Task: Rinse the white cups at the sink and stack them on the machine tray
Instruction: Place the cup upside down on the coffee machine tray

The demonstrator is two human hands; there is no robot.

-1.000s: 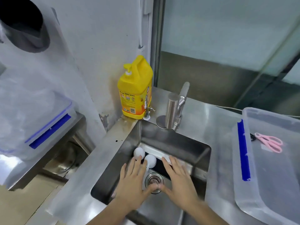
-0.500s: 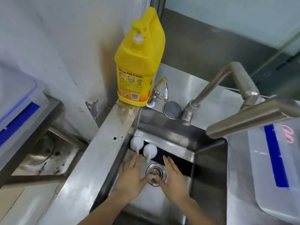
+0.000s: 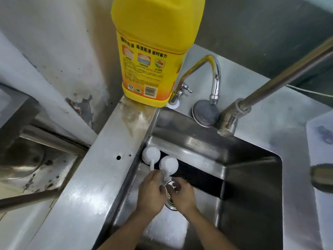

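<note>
Two small white cups lie on their sides on a black perforated ledge at the back left of the steel sink. The left cup and the right cup point their handles toward me. My left hand reaches in with its fingertips at the ends of both handles; whether it grips one is unclear. My right hand hovers over the drain, fingers bent, just right of the right cup's handle, with nothing in it.
A yellow detergent jug stands on the counter corner behind the sink. A small chrome tap and a large steel faucet rise at the back. A clear plastic bin sits on the right counter.
The view has dropped closer to the sink. Both hands moved forward toward the cups and their fingers went from flat and spread to bent near the handles.
</note>
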